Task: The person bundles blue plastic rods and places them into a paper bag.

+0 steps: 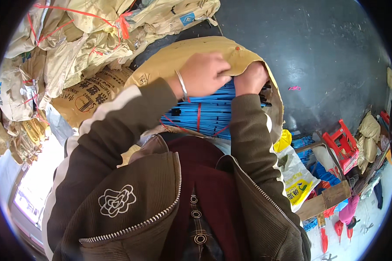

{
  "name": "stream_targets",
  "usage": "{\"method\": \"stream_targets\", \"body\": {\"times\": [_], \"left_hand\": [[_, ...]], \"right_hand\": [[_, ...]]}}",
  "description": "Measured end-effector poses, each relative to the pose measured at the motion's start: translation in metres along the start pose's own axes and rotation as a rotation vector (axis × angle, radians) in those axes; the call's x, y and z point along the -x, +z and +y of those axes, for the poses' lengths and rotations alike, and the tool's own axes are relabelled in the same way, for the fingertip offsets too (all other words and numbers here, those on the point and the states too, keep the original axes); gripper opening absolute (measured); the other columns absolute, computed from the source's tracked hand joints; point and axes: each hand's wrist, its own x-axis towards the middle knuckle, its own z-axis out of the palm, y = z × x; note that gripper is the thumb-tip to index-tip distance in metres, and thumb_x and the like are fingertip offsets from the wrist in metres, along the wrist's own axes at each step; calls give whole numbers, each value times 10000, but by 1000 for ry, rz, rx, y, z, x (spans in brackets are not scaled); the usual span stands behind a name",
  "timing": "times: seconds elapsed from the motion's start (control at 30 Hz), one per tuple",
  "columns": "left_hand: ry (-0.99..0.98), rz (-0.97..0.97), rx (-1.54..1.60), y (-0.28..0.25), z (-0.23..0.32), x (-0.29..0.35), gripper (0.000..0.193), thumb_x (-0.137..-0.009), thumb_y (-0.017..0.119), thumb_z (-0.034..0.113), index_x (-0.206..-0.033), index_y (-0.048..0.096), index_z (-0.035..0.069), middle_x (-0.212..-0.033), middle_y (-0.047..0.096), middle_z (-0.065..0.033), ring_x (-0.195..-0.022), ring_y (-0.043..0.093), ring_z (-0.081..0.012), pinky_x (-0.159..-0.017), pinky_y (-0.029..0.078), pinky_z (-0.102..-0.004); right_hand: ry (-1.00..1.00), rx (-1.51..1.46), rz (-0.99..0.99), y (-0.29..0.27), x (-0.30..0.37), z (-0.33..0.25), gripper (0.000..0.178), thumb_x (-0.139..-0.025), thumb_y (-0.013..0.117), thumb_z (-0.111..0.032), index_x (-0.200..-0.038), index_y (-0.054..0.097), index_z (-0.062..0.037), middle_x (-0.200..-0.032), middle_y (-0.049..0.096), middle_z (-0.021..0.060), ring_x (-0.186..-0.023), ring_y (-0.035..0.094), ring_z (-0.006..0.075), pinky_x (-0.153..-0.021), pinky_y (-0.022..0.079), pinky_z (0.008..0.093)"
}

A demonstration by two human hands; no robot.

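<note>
In front of me lies a large brown paper sack (pixel 183 50) with its side laid open. Inside it are many thin blue rods (pixel 211 111) with black ends, packed side by side. A red string (pixel 199 116) runs across them. My left hand (pixel 203 74) is closed, its fingers pinching the near edge of the sack's paper flap. To its right, my right hand (pixel 251 79) reaches in under the raised flap, at the black-tipped end of the rods. The paper and the hand's own back hide its fingers, so I cannot see what they touch.
Stacked brown sacks (pixel 91 39) tied with red string fill the left and far left. At the right are a white and yellow bag (pixel 298 176), a red plastic stool (pixel 342 143), more blue rods (pixel 302 142) and beige sacks (pixel 368 143). Dark floor (pixel 309 48) extends at far right.
</note>
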Motion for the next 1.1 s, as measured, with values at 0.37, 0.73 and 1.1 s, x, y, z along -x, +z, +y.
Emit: {"method": "stream_targets", "body": {"times": [0.37,0.73,1.1], "left_hand": [[-240,-153,-350,6,-10,-68,289,-815,523,265,-710,595,6,-651,584,-145,-595,559,-275,-587,445,-353],[-39,116,-664,18,-15,-60,255,-804,516,241,-738,577,3,-722,579,-183,-665,558,-358,-605,437,-421],[-452,-238,512,-43,62,2,190,-843,481,193,-794,564,29,-643,482,33,-626,467,-40,-548,396,-222]], "right_hand": [[154,-127,50,-2,-2,-10,190,-751,573,-207,-807,643,-39,-783,619,160,-734,581,344,-683,453,406],[130,-160,-38,-11,-4,-8,151,-725,566,-140,-748,619,-1,-725,605,176,-631,569,360,-602,461,406],[-346,-439,-9,-126,-4,-47,173,-796,569,-105,-938,614,-17,-930,612,154,-906,584,288,-783,458,319]]}}
